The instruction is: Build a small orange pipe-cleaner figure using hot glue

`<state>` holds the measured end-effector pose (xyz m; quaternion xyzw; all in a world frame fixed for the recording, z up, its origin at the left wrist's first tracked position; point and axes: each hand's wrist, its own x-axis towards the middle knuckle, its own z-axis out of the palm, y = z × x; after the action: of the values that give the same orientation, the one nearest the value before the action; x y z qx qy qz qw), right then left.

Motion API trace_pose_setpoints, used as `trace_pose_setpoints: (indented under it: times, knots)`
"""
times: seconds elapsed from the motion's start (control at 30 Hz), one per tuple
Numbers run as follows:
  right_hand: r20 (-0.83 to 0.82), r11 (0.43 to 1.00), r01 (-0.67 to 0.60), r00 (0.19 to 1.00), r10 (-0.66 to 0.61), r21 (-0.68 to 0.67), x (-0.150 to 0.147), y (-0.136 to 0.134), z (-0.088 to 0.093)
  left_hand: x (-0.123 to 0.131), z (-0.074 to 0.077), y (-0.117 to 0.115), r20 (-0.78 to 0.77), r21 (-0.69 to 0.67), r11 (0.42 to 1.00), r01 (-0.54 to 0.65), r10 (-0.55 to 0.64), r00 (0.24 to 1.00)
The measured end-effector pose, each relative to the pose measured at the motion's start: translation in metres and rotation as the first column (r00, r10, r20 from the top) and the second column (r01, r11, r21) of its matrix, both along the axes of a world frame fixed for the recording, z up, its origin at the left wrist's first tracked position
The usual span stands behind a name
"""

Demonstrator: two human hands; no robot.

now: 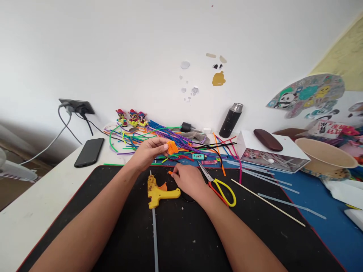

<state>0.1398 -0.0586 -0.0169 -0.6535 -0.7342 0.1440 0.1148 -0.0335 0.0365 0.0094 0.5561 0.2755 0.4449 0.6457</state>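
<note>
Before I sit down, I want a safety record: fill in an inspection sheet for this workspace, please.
Surface: black mat with red edging, scattered pale specks.
Work items: textured orange piece; yellow plastic glue gun with translucent glue stick, lying on the mat; yellow-and-orange-handled scissors.
Clutter: multicoloured pipe cleaners heaped behind the mat.
Hands: left hand holds the textured orange piece; right hand appears to pinch a small orange piece.
Cables: black and grey cables at the black wall socket panel.
Surroundings: rectangular black phone left of the mat; black metal-topped flask behind it.
</note>
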Motion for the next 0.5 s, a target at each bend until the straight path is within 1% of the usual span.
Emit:
trace_pose_setpoints:
  times: [0.07,0.13,0.2,0.27,0.37,0.5]
  knots:
    - [-0.021,1.0,-0.006,1.0,0.006,-0.002,0.0,-0.002,0.001,0.0,0.0,0.0,-0.017,0.014,1.0,-0.002,0.002,1.0]
    - [-0.078,1.0,-0.001,0.997,0.001,0.0,0.001,-0.005,0.001,0.0,0.001,-0.001,-0.032,0.033,0.999,-0.005,0.006,0.999]
    - [-0.171,1.0,0.013,0.985,-0.014,-0.003,0.005,-0.006,0.001,0.001,0.0,-0.001,-0.043,0.046,0.999,-0.008,0.01,0.999]
    - [-0.298,0.999,0.043,0.954,-0.039,0.006,0.01,-0.005,0.001,0.001,-0.001,-0.001,-0.052,0.049,0.999,-0.016,0.018,0.998]
    - [-0.524,0.989,0.136,0.848,-0.084,0.061,0.02,-0.001,0.0,0.001,-0.003,0.0,-0.063,0.039,0.998,-0.041,0.043,0.997]
    - [-0.75,0.96,0.257,0.655,-0.088,0.112,0.028,0.003,0.005,0.004,-0.008,0.002,-0.065,0.023,0.995,-0.1,0.102,0.993]
